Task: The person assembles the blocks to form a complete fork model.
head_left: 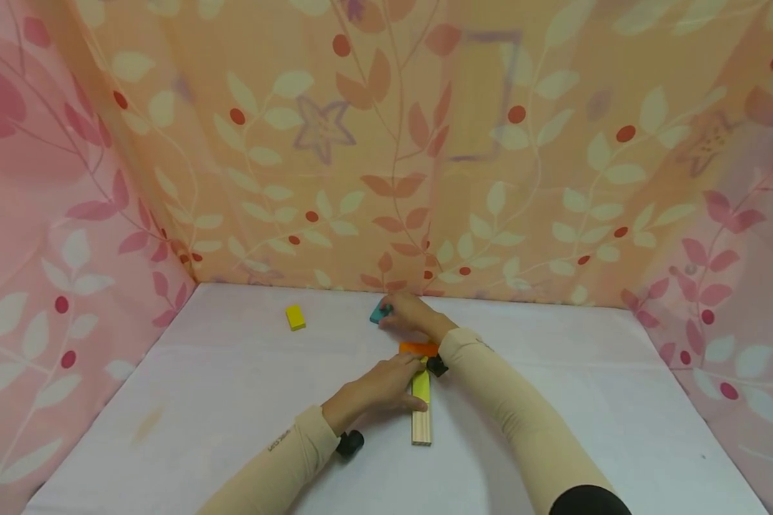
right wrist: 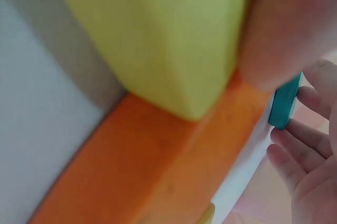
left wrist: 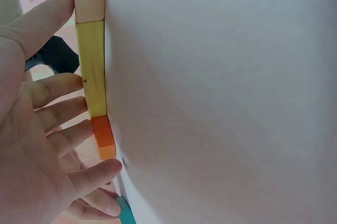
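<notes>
We reach our right hand (head_left: 412, 315) toward the far edge of the white table (head_left: 232, 400), its fingers pinching the small teal wooden block (head_left: 378, 312), which sits just short of the floral backdrop (head_left: 386, 143). Our left hand (head_left: 386, 383) lies nearer to us with straight fingers pressed against the long yellow-green wooden block (head_left: 421, 387), steadying it without gripping. That block lies in one line with a plain pale wooden bar (head_left: 421, 426) on our side and a flat orange wooden block (head_left: 419, 348) crossing its far end. The line's long axis points away from us, straight toward the teal block. A small yellow wooden block (head_left: 295, 317) lies apart, toward the far left corner.
</notes>
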Demonstrator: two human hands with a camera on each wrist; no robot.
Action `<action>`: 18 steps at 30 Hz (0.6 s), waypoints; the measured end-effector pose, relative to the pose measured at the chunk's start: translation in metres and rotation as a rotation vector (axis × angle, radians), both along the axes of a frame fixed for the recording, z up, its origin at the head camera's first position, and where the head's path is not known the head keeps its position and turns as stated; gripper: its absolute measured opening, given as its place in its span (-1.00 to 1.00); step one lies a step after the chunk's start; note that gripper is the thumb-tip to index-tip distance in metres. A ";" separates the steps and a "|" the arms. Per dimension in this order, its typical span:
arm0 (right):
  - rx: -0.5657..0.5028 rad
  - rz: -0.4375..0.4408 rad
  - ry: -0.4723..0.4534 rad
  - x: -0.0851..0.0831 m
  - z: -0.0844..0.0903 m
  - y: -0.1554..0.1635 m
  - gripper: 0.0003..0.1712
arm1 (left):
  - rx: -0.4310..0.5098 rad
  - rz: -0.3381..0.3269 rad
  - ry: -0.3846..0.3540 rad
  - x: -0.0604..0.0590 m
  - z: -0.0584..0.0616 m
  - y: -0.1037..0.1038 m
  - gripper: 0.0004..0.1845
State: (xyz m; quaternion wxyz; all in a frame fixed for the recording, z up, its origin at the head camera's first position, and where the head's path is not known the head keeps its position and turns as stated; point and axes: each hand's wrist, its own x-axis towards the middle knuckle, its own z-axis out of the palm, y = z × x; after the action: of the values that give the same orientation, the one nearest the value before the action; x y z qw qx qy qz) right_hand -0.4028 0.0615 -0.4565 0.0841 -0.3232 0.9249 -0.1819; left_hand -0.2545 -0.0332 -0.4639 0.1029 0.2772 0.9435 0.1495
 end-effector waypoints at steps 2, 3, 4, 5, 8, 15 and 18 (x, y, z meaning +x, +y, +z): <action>-0.008 -0.005 -0.007 0.000 0.000 0.000 -0.58 | -0.001 0.002 -0.001 0.000 -0.001 0.000 -0.20; -0.014 -0.006 -0.012 0.000 -0.001 -0.001 -0.58 | -0.002 0.003 -0.002 0.000 -0.002 0.000 -0.19; -0.017 -0.004 -0.013 -0.001 0.000 -0.001 -0.59 | 0.000 0.005 -0.002 -0.001 -0.002 0.000 -0.19; -0.018 -0.005 -0.016 -0.001 0.000 -0.002 -0.59 | 0.003 0.007 -0.005 -0.001 -0.001 0.000 -0.19; -0.018 -0.011 -0.027 -0.003 -0.001 -0.002 -0.60 | 0.008 0.006 -0.003 -0.001 -0.001 0.000 -0.19; -0.069 -0.011 -0.010 -0.002 -0.002 0.000 -0.63 | -0.001 -0.010 0.016 0.000 -0.001 0.000 -0.19; -0.096 -0.012 -0.017 -0.002 -0.001 0.001 -0.63 | -0.011 -0.010 0.016 0.000 -0.001 0.000 -0.20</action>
State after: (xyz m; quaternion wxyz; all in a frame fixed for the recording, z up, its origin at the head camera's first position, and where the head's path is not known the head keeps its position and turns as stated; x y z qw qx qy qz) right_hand -0.4046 0.0629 -0.4571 0.0750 -0.3198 0.9163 -0.2292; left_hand -0.2546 -0.0336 -0.4647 0.0976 0.2827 0.9437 0.1415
